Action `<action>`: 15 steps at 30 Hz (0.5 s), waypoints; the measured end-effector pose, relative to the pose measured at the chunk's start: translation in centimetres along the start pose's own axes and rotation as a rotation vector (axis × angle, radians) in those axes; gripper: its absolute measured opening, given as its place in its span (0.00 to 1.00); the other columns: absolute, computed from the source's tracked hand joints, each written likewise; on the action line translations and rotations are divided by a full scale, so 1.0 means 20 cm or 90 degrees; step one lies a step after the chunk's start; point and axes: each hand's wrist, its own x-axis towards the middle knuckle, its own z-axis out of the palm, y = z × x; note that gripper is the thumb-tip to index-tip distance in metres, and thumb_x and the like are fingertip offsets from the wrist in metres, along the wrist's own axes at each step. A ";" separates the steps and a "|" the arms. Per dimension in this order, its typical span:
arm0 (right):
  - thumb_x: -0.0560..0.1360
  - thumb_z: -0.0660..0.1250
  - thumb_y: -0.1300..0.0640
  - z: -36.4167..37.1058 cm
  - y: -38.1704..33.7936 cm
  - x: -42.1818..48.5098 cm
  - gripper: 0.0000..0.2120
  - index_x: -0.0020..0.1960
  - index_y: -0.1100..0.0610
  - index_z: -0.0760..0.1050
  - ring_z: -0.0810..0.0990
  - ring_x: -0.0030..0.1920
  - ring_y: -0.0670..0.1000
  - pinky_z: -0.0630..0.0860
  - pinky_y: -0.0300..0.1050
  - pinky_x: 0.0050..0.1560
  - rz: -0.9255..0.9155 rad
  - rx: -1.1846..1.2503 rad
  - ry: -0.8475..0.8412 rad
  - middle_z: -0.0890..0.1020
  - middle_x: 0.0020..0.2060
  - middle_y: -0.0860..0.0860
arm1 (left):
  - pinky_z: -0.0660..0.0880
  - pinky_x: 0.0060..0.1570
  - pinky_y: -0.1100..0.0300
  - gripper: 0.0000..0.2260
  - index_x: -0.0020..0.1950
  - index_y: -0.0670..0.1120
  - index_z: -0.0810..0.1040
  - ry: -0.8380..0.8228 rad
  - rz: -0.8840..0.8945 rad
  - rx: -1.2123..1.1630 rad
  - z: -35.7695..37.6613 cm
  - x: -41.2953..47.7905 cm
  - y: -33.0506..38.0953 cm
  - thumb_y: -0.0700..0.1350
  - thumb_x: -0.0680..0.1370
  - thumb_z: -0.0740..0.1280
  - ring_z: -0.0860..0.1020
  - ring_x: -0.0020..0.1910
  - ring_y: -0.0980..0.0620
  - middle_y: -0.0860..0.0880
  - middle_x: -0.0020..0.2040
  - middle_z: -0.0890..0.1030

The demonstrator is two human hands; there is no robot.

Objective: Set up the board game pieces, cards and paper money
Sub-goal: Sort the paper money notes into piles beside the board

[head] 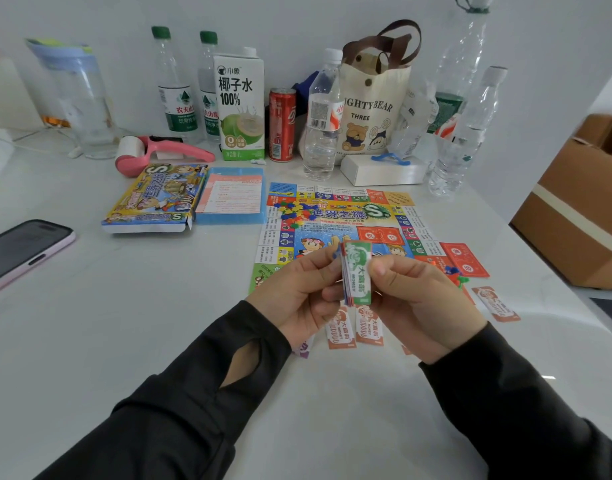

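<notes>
One money stack (358,271) sits between left hand (297,296) and right hand (415,299), seemingly pinched.

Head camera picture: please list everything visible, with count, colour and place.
game board: one, multicoloured, centre
money stack: one, green on top, in both hands
loose notes: at least three, orange, near hands
cards: at least one, red, board's right edge
plastic pieces: pile, mixed colours, on board
game box: one, yellow-blue, left of board
phone: one, pink case, left edge
lint roller: one, pink, behind game box
bottles: at least five, clear, at the back
carton: one, white-green, among bottles
can: one, red, beside carton
bag: one, cream, at the back
cardboard box: one, brown, right edge
left hand, right hand: black sleeves, both pinch money stack
</notes>
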 end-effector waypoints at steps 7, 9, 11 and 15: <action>0.52 0.81 0.46 -0.01 0.00 0.00 0.20 0.34 0.59 0.81 0.76 0.49 0.67 0.70 0.63 0.59 -0.009 -0.012 0.012 0.83 0.40 0.61 | 0.64 0.18 0.71 0.11 0.39 0.42 0.85 -0.004 -0.008 -0.001 0.00 0.00 0.00 0.39 0.67 0.62 0.70 0.21 0.58 0.44 0.31 0.80; 0.58 0.79 0.49 -0.01 0.00 0.00 0.14 0.34 0.58 0.81 0.78 0.45 0.64 0.73 0.61 0.54 -0.028 -0.060 0.043 0.83 0.40 0.61 | 0.66 0.18 0.71 0.11 0.39 0.42 0.85 -0.011 -0.012 -0.018 -0.01 0.01 0.00 0.38 0.68 0.62 0.70 0.21 0.58 0.44 0.32 0.80; 0.62 0.74 0.48 0.00 -0.01 -0.01 0.09 0.33 0.55 0.82 0.79 0.42 0.60 0.74 0.57 0.50 -0.067 -0.154 0.087 0.83 0.37 0.58 | 0.67 0.17 0.70 0.12 0.38 0.42 0.85 -0.011 -0.013 -0.040 -0.01 0.01 -0.01 0.38 0.68 0.61 0.70 0.20 0.58 0.43 0.32 0.80; 0.61 0.72 0.45 0.01 -0.02 -0.01 0.10 0.34 0.52 0.82 0.80 0.41 0.58 0.76 0.58 0.50 -0.127 -0.207 0.098 0.83 0.36 0.57 | 0.69 0.19 0.69 0.03 0.40 0.41 0.85 -0.058 -0.021 -0.082 -0.02 0.01 -0.01 0.38 0.67 0.73 0.72 0.22 0.58 0.43 0.33 0.81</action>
